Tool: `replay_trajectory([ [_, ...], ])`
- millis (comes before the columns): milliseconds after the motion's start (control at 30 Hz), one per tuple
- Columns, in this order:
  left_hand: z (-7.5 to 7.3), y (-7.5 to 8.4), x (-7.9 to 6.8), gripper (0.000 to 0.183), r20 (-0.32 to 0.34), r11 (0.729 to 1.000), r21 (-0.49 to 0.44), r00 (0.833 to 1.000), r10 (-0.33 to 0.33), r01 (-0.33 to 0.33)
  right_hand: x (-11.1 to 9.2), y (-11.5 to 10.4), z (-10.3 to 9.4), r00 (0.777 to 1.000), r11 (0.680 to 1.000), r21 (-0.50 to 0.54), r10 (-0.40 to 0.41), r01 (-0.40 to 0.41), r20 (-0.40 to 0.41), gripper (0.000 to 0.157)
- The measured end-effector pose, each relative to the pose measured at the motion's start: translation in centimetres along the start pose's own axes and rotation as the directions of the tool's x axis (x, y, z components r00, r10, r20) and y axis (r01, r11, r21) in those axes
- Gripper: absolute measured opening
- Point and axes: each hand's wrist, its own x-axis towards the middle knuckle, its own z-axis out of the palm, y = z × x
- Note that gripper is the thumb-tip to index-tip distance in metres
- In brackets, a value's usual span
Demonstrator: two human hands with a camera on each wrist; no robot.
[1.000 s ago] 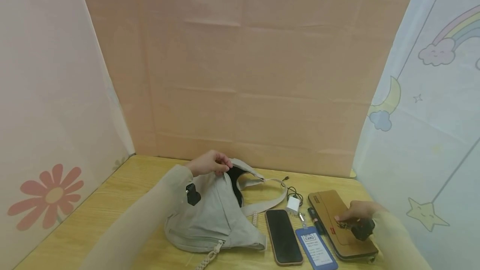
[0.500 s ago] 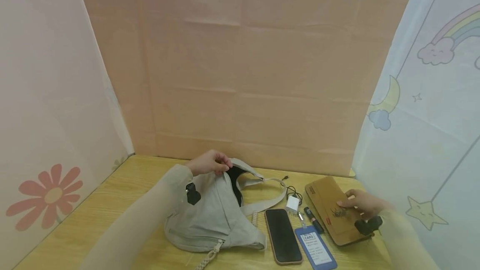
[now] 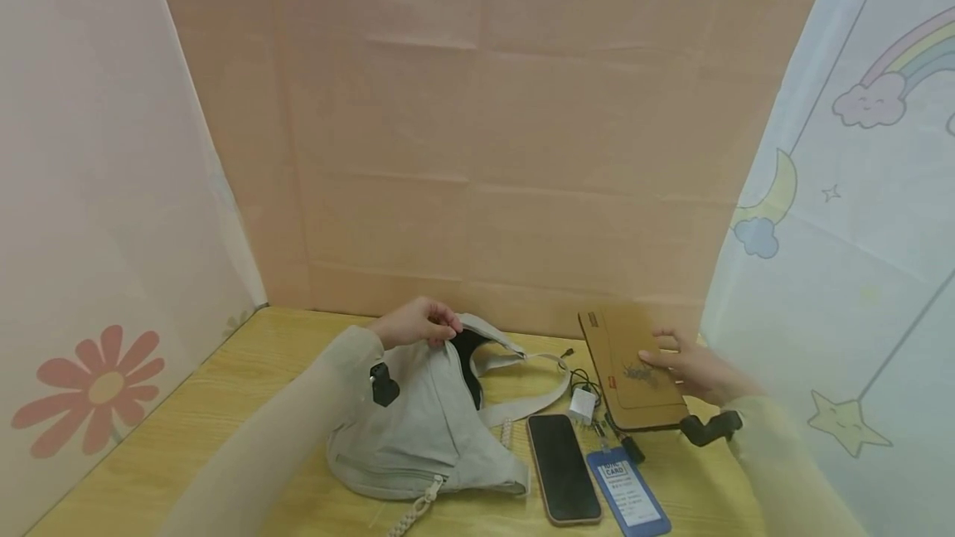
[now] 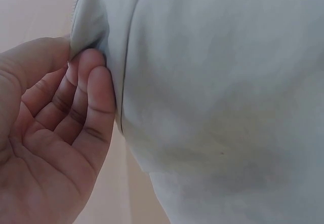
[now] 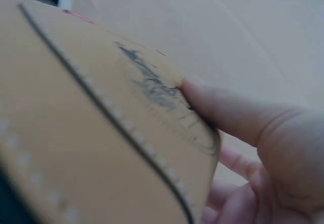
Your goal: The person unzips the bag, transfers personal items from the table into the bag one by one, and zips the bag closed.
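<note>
— Head view?
— Left hand (image 3: 418, 323) pinches the grey bag (image 3: 410, 429) at its opening; right hand (image 3: 692, 365) grips the tan wallet (image 3: 625, 350) above the table (image 3: 242, 363)
— Left wrist?
— Fingertips and thumb together on the bag's edge
— Right wrist?
— Thumb on the wallet's face; blurred, fingers seemingly behind

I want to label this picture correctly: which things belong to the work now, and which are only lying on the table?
In the work, it seems:
bag, pinched by left hand
wallet, held by right hand

Lying about, in neither hand:
phone
card
charger
cable
black tube
</note>
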Motion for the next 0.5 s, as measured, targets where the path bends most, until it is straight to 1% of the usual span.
replay_trajectory([
  [200, 0.1, 0.1, 0.0, 0.022, -0.006, 1.000, 0.001, 1.000, -0.002, 0.002, 1.4, -2.0, 4.0, 1.000, 0.991, 0.135, -0.008, 0.009, -0.006, 0.074],
  [300, 0.1, 0.0, 0.0, 0.022, -0.006, 1.000, -0.001, 1.000, 0.002, -0.002, 1.8, -2.9, 6.1, 0.999, 0.980, 0.198, -0.037, 0.035, 0.005, 0.075],
  [433, 0.2, 0.0, 0.1, 0.021, -0.004, 1.000, -0.008, 1.000, 0.001, -0.001, 2.3, -3.9, 8.8, 0.998, 0.972, 0.230, -0.061, 0.053, 0.029, 0.073],
  [500, 0.2, -0.1, 0.1, 0.021, 0.000, 1.000, -0.010, 1.000, 0.005, -0.005, 2.6, -4.2, 9.8, 0.997, 0.972, 0.229, -0.069, 0.059, 0.036, 0.071],
])
